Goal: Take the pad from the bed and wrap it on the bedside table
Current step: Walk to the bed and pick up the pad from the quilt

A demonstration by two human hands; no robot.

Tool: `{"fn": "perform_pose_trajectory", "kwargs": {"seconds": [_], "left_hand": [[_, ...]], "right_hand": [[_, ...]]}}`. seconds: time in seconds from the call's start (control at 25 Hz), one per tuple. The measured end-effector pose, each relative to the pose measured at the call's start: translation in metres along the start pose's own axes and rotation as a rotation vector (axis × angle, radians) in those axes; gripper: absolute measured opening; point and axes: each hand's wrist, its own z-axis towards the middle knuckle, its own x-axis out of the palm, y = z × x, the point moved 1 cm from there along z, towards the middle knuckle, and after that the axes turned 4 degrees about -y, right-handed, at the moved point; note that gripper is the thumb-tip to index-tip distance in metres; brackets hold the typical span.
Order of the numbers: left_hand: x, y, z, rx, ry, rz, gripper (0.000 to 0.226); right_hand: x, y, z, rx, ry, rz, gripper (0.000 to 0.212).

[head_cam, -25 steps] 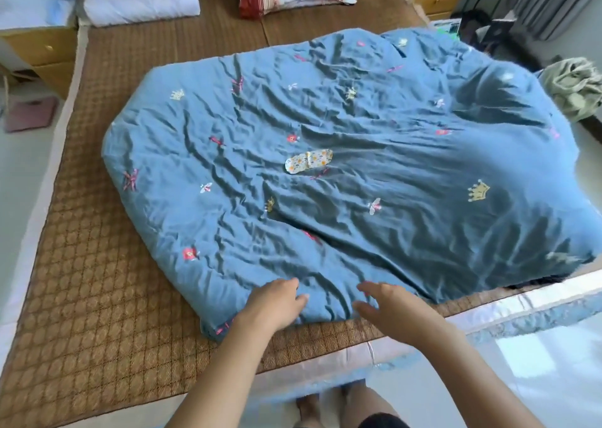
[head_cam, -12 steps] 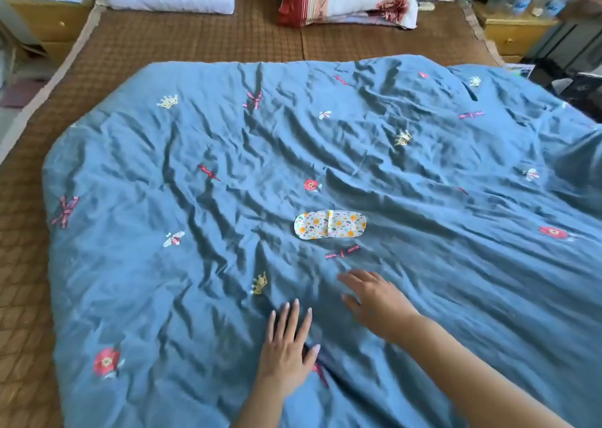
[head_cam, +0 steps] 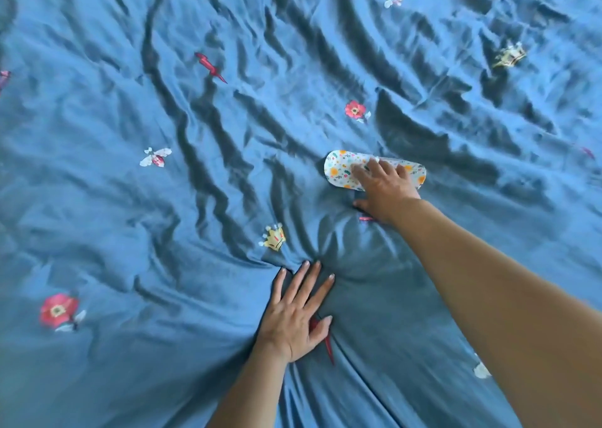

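The pad point(head_cam: 338, 170) is a small oblong piece with a white, flower-printed surface, lying flat on the blue quilt point(head_cam: 163, 219) right of centre. My right hand point(head_cam: 382, 188) rests on top of its middle, fingers spread over it and thumb down on the quilt beside its near edge; the hand covers the pad's centre and has not lifted it. My left hand point(head_cam: 298, 313) presses flat on the quilt nearer to me, fingers apart, holding nothing. The bedside table is out of view.
The wrinkled blue quilt fills the whole view, printed with red flowers point(head_cam: 355, 109), crowns point(head_cam: 273, 238) and small insects point(head_cam: 155, 157). Deep creases run across it around both hands.
The view has moved in close over the quilt. My right hand reached forward from short of the pad onto it. My left hand stays flat on the quilt.
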Motion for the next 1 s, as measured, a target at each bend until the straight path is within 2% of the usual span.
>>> {"fn": "perform_pose_trajectory", "kwargs": {"seconds": [0.12, 0.28, 0.44, 0.6, 0.72, 0.8, 0.92, 1.0], "left_hand": [[0.000, 0.001, 0.000, -0.004, 0.014, -0.008, 0.078], [-0.001, 0.002, 0.000, -0.001, 0.005, -0.004, 0.079], [-0.001, 0.001, 0.000, 0.017, -0.013, 0.013, 0.076], [-0.019, -0.004, -0.006, 0.005, 0.026, -0.028, 0.065], [-0.049, -0.007, -0.008, -0.047, 0.136, -0.075, 0.063], [-0.081, -0.012, -0.014, -0.103, 0.201, -0.201, 0.059], [-0.153, -0.014, -0.037, -0.319, 0.092, -0.587, 0.050], [-0.206, -0.016, -0.058, -0.439, 0.027, -0.879, 0.044]], "right_hand": [[-0.002, -0.003, 0.006, -0.021, -0.055, -0.119, 0.054], [-0.008, -0.004, 0.001, -0.099, -0.112, -0.198, 0.025], [-0.009, -0.004, -0.020, -0.140, -0.166, -0.114, 0.024], [-0.027, -0.001, -0.052, 0.015, -0.257, 0.130, 0.015], [-0.059, 0.002, -0.086, 0.107, -0.254, 0.514, 0.017], [-0.086, 0.004, -0.115, 0.109, -0.239, 0.694, 0.022], [-0.127, 0.015, -0.168, 0.092, -0.210, 0.839, 0.036], [-0.151, 0.026, -0.203, 0.074, -0.198, 0.923, 0.034]]}}
